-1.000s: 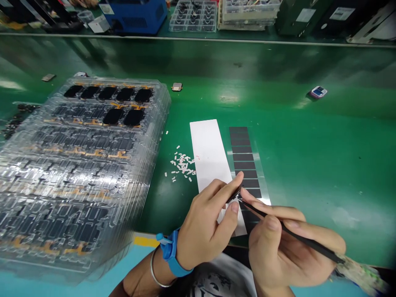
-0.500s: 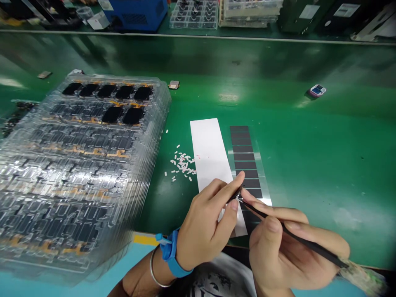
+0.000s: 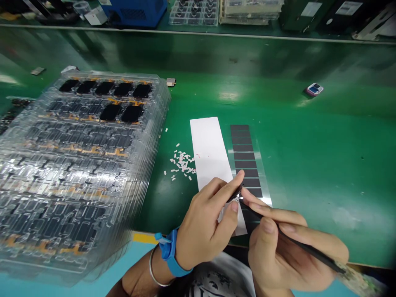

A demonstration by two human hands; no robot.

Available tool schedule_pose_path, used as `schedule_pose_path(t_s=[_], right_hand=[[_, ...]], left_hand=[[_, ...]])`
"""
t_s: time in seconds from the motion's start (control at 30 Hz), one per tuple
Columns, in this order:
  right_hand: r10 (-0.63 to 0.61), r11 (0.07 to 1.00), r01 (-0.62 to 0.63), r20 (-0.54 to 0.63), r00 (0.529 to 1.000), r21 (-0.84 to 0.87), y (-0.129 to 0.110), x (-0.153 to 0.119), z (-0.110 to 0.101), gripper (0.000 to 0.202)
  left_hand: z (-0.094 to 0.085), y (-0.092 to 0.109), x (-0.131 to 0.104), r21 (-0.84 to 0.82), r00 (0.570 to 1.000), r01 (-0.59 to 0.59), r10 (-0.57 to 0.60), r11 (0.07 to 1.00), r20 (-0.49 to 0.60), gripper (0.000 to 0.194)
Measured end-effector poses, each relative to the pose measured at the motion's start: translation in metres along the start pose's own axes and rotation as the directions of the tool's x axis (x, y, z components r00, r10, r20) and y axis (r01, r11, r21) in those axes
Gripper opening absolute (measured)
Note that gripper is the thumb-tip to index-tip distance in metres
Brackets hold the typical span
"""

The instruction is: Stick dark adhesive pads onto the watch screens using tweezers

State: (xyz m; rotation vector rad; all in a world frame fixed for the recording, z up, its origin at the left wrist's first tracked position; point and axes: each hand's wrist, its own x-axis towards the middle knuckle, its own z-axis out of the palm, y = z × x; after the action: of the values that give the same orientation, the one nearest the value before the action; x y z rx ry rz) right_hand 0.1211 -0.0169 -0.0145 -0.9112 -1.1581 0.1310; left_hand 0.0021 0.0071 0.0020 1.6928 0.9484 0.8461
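My left hand (image 3: pixel 207 218) is closed over the lower end of the white paper strip (image 3: pixel 210 148), pinching a small dark part (image 3: pixel 235 193) between thumb and fingers. Only its black edge shows; it resembles the black square screens (image 3: pixel 132 113) in the tray. In my right hand (image 3: pixel 291 251) are slim black tweezers (image 3: pixel 305 246), held like a pen, with a ragged wrapped rear end. Their tip meets the dark part by my left thumb. Beneath and beyond my fingertips lies a clear sheet with dark rectangular stickers (image 3: pixel 246 163), its lower portion partly hidden by my hands.
A tall stack of clear plastic trays (image 3: pixel 154 123) stands at left. Tiny white scraps (image 3: pixel 183 162) are scattered beside the paper. A small watch-like device (image 3: pixel 314 89) lies at the far right. Along the back runs a shelf (image 3: pixel 198 34) bearing a blue box (image 3: pixel 133 12).
The tweezers and my right fingers have shifted very slightly at the dark part. My left hand keeps its grip, and the view has moved a little.
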Motion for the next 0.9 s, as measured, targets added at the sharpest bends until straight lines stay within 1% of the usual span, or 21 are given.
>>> schedule_pose_path(t_s=[0.13, 0.27, 0.43, 0.6, 0.73, 0.9], right_hand=[[-0.024, 1.000, 0.024, -0.015, 1.000, 0.020, 0.0003, 0.0003, 0.0010, 0.039], [-0.004, 0.999, 0.005, -0.018, 1.000, 0.042, 0.0007, 0.0007, 0.0010, 0.038], [-0.004, 1.000, 0.005, -0.037, 0.999, 0.026, 0.0001, 0.0018, -0.0003, 0.038], [-0.004, 0.997, 0.004, -0.003, 1.000, 0.080, 0.0010, -0.0001, -0.0033, 0.041], [0.035, 0.998, -0.038, 0.055, 0.998, 0.048, 0.0020, -0.0047, -0.0071, 0.039], [-0.007, 1.000, 0.007, -0.003, 1.000, 0.008, 0.0007, -0.0027, -0.0030, 0.037]], left_hand=[[-0.0001, -0.0008, -0.0002, -0.007, 1.000, -0.004, 0.004, 1.000, 0.010, 0.050], [-0.0001, 0.0000, 0.0001, -0.002, 1.000, -0.002, 0.002, 1.000, 0.013, 0.050], [0.0002, 0.0005, 0.0011, 0.086, 1.000, 0.000, 0.000, 0.996, -0.001, 0.044], [0.0009, -0.0009, 0.0018, 0.149, 1.000, -0.009, 0.008, 0.989, 0.008, 0.047], [0.0011, -0.0013, 0.0014, 0.160, 1.000, 0.000, -0.001, 0.987, 0.006, 0.052], [0.0009, -0.0017, 0.0009, 0.163, 1.000, 0.008, -0.010, 0.987, 0.011, 0.052]])
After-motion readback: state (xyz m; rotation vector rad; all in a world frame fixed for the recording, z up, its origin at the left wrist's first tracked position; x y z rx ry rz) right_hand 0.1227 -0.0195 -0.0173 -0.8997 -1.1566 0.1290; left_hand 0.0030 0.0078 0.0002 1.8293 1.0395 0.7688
